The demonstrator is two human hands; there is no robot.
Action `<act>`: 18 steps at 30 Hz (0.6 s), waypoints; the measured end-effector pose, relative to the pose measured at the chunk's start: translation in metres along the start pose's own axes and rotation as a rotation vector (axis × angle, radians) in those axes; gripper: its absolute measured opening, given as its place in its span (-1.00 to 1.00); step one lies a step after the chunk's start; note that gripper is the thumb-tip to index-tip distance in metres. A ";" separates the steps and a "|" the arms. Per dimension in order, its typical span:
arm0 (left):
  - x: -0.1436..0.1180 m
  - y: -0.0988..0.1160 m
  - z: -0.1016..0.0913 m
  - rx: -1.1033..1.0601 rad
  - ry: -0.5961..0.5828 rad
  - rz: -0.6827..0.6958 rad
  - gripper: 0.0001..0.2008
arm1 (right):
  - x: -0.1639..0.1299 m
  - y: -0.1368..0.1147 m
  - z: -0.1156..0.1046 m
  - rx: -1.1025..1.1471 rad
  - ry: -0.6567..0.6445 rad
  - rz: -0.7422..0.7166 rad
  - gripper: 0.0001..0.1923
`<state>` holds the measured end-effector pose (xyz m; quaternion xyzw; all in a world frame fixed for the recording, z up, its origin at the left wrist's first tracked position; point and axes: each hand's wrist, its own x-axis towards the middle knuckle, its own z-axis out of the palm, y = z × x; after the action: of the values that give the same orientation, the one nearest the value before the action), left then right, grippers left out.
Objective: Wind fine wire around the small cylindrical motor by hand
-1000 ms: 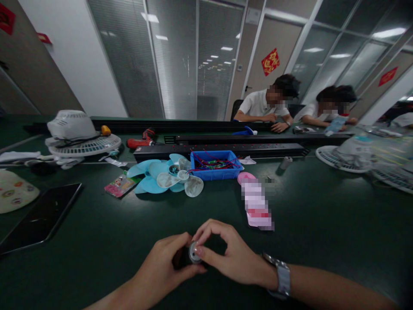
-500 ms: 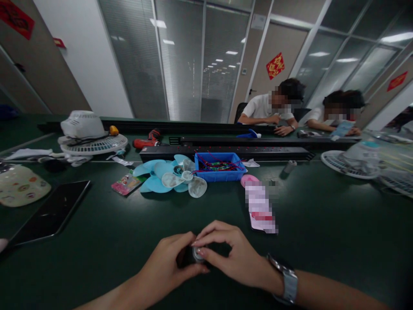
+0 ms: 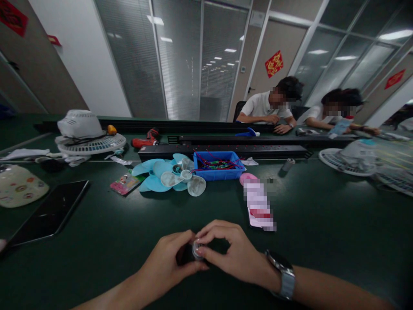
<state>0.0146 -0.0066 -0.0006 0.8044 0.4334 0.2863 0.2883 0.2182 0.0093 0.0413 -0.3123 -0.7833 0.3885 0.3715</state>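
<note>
Both my hands meet low at the middle of the dark green table [image 3: 322, 224]. My left hand [image 3: 167, 262] grips a small dark cylindrical part with a silver round end [image 3: 196, 249]. My right hand [image 3: 230, 254], a watch on its wrist, pinches that silver end with thumb and fingertips. Most of the part's dark body is hidden between my fingers. Farther off lie light blue fan blades [image 3: 155, 174] and clear fan blades [image 3: 193, 183].
A blue bin of wired parts [image 3: 217, 165] stands behind the blades, a pink packet [image 3: 258, 202] to its right, a black tablet [image 3: 48, 213] at left. White fan grilles [image 3: 90, 144] [image 3: 351, 161], a red drill [image 3: 145, 140] and black power strips [image 3: 226, 150] sit farther back. Two people sit across.
My hands stay together on the small part, with the right fingers shifting slightly on its silver end. The view has drifted a little; nothing on the table has moved.
</note>
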 end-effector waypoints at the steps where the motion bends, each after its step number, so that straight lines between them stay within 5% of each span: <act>1: 0.000 0.000 0.000 -0.002 -0.003 -0.001 -0.73 | 0.000 0.000 0.000 0.005 0.009 0.000 -0.93; 18: 0.001 -0.001 0.001 -0.009 -0.020 -0.018 -0.72 | 0.002 0.001 0.003 0.023 0.017 0.006 -0.92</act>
<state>0.0153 -0.0057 -0.0014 0.8018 0.4366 0.2777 0.2989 0.2153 0.0103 0.0400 -0.3135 -0.7747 0.3959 0.3806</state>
